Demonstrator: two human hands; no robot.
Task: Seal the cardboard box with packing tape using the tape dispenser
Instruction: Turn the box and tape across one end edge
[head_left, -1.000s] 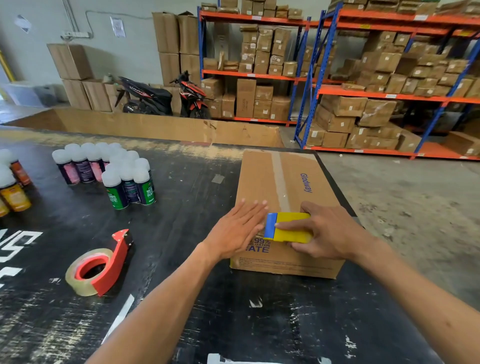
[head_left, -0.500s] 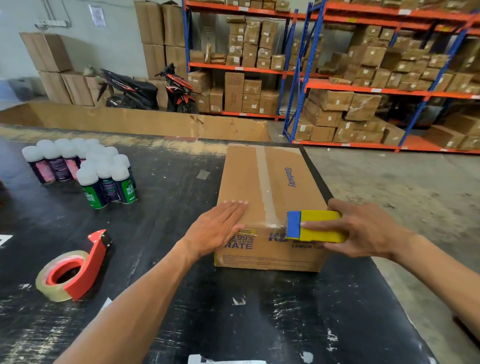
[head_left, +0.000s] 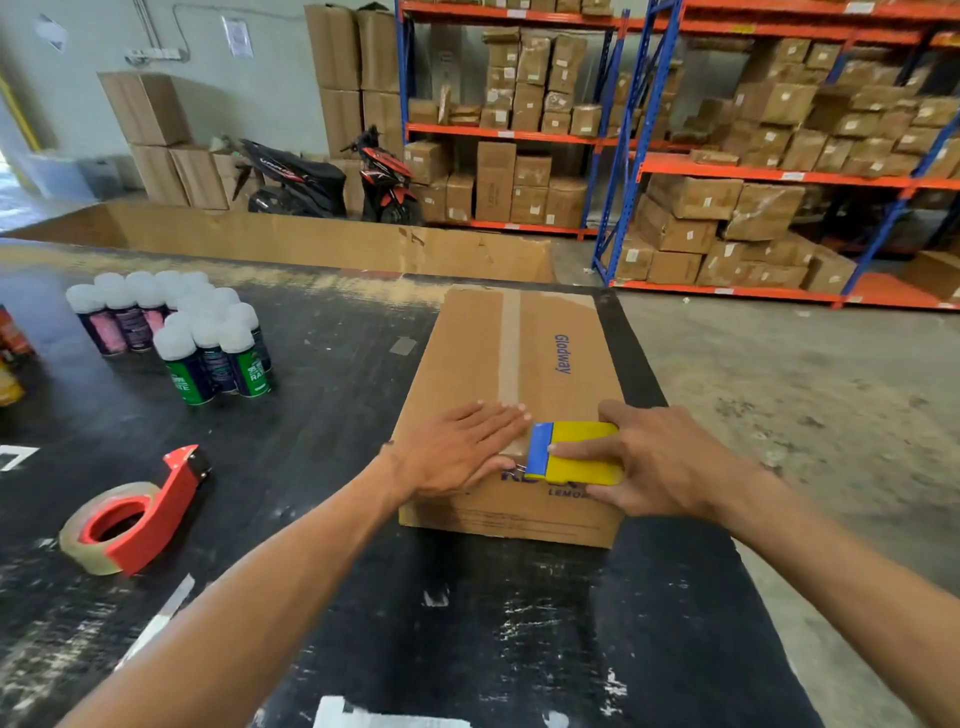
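Note:
A closed cardboard box (head_left: 550, 358) lies on the black table, with a strip of clear tape (head_left: 510, 343) running down the middle seam of its top. My left hand (head_left: 457, 449) rests flat on the box's near left corner, fingers together. My right hand (head_left: 660, 460) grips a yellow squeegee with a blue edge (head_left: 574, 452), pressed at the near top edge of the box beside the tape's end. The red tape dispenser (head_left: 135, 512) with its roll lies on the table to the left, apart from both hands.
Several white-capped spray cans (head_left: 208, 338) stand in a cluster at the left of the black table (head_left: 322, 395). The table's right edge runs just past the box, with concrete floor beyond. Shelving racks (head_left: 628, 156) full of cartons and a parked scooter (head_left: 332, 179) stand behind.
The squeegee went right, off the tape line, then came back left to the tape's end at the box's near edge. My left hand stayed flat on the box. The dispenser has not moved.

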